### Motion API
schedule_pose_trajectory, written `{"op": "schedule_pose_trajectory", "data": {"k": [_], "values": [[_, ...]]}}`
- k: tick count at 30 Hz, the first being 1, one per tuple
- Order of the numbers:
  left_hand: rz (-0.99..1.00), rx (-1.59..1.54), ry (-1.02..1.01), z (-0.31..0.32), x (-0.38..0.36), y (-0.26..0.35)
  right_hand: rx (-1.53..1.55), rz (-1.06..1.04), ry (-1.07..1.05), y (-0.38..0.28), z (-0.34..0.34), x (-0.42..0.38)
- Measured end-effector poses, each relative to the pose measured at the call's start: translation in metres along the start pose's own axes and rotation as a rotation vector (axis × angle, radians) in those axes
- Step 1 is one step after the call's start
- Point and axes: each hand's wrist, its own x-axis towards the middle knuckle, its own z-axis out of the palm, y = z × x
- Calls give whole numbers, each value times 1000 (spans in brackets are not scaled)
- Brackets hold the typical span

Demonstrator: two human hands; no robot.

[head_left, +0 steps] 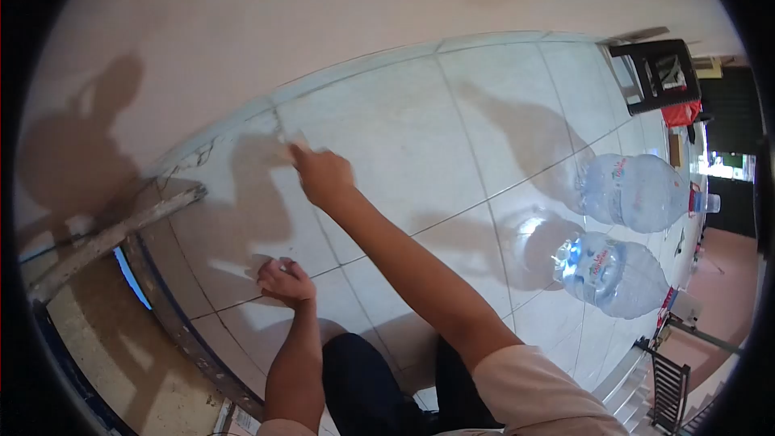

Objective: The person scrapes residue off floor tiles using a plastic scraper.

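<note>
Over the white floor tiles (379, 121), near the cracked tile edge along the wall, my right hand (324, 178) is closed around a small pale object (284, 152) that is too blurred to name. Lower and to the left, my left hand (286, 281) is held just above or on the tiles with its fingers curled. Whether anything lies inside those fingers cannot be made out. Cracks (194, 160) run along the tile border left of my right hand.
Two large clear plastic bottles (634, 192) (613, 274) stand on the floor at the right. A dark stool (658, 77) is at the upper right. A worn wooden door frame (182, 315) borders the left, with a wooden bar (121, 234) across it.
</note>
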Motion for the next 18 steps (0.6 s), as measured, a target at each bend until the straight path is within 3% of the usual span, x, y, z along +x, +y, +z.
{"op": "schedule_pose_trajectory", "data": {"k": [2,4,6,8,9,10,12,14,16,18], "values": [[-37,-6,-1,3,-1,0,69,54,141,83,5,-68],[-44,34,-8,2,-4,-4,-60,186,244,171,-3,-157],[-44,-37,47,1,0,3,-66,294,227,252,-17,-262],[105,-156,123,26,-5,33,-118,544,119,302,-30,-368],[214,-273,206,33,-10,49,-169,553,177,322,-25,-417],[294,-409,81,28,-11,95,-123,642,145,321,-39,-446],[470,-525,-106,22,-17,206,-80,683,158,326,-36,-467],[475,-524,-190,23,-19,311,-93,707,220,341,-35,-458],[446,-470,-236,42,-18,382,-154,653,292,361,-50,-385],[415,-399,-262,52,-15,416,-109,506,371,376,-86,-287]]}}
